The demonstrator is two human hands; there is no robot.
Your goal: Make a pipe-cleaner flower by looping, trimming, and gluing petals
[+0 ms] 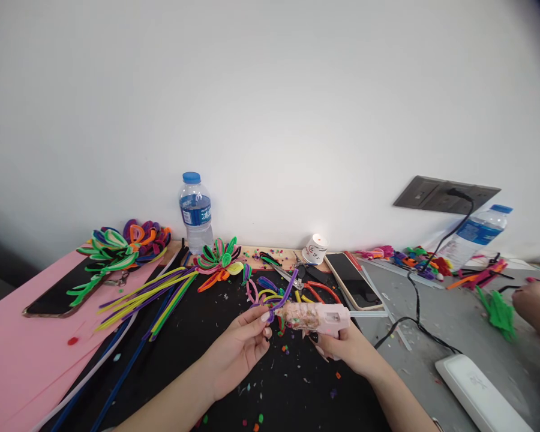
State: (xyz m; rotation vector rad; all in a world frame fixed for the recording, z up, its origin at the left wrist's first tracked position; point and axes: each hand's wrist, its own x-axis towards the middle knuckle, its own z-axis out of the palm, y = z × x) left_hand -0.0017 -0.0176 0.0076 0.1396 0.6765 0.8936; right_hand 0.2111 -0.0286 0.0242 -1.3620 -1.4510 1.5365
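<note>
Left hand [240, 348]: a purple pipe cleaner [284, 295] is pinched at the glue tip.
Right hand [348, 348]: the pink glue gun [317, 316] is gripped, aimed left for gluing.

Both forearms bare; left hand [238, 348] has pale polished nails.

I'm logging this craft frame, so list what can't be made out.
- Head view: the tip of the glue gun is hidden behind the purple pipe cleaner pinched by the left hand.
- Trigger: covered by the right hand.
- Water bottle label: too small to read.
- Another person's hand: cut off by the right edge.
</note>
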